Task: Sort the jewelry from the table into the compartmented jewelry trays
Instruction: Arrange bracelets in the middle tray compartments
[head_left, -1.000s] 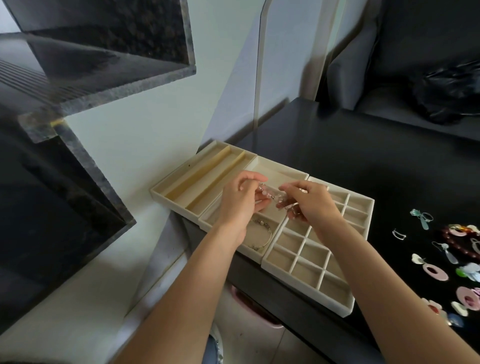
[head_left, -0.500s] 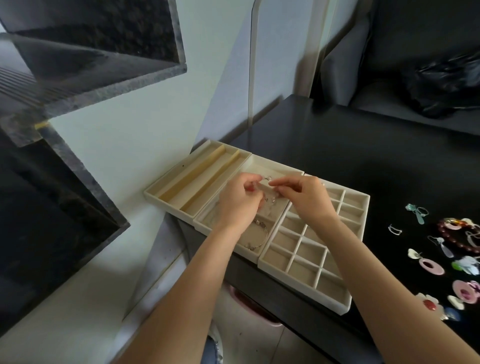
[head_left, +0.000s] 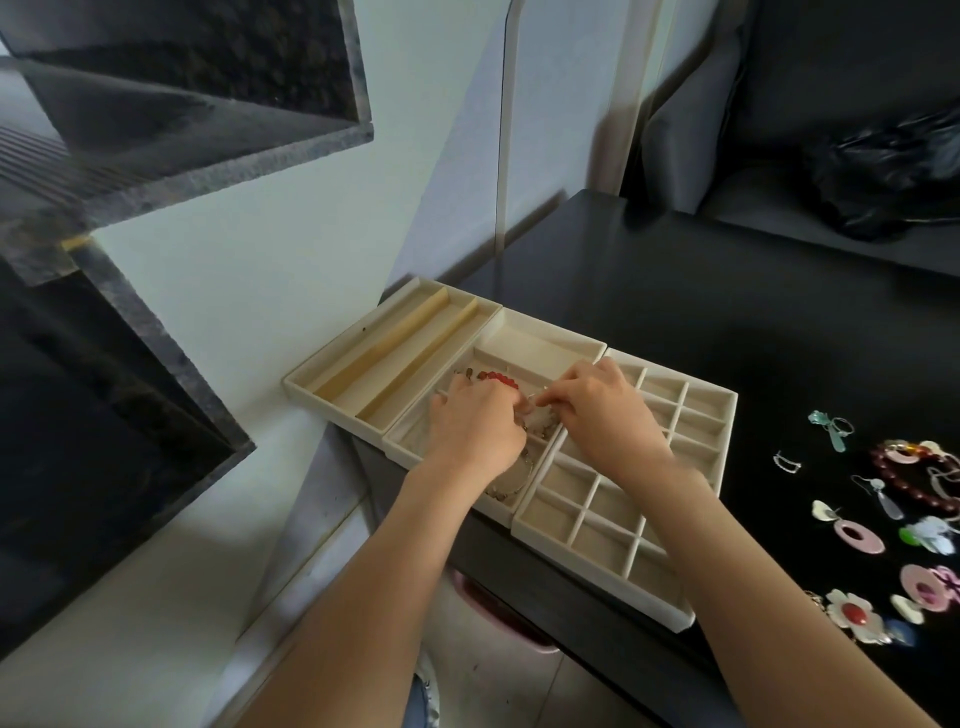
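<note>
Your left hand (head_left: 475, 431) and right hand (head_left: 602, 415) meet over the middle tray (head_left: 540, 345), fingers curled, pinching a small pale piece of jewelry (head_left: 540, 415) between them above that tray's near compartment. Beneath your left hand a thin bracelet (head_left: 511, 483) lies in the same tray, and a red beaded strand (head_left: 498, 378) shows just beyond your knuckles; your hands hide the rest of that compartment.

The long-slot tray (head_left: 363, 358) sits at the worktop's left corner, partly overhanging the edge, touching the middle tray. The grid tray (head_left: 696, 415) touches the middle tray on the other side and reaches the near edge; your right forearm crosses it.

Loose jewelry waits towards the right edge of the dark worktop (head_left: 675, 291): a teal earring (head_left: 831, 428), a small silver clip (head_left: 787, 461), a dark red bead bracelet (head_left: 906, 478), a pink hoop earring (head_left: 857, 538) and a white flower with a red centre (head_left: 854, 616).

Beyond the far edge stands a dark sofa (head_left: 810, 130) with a black bag (head_left: 883, 176) on it. A pale wall (head_left: 234, 260) and dark stone shelves (head_left: 156, 104) fill the left.
</note>
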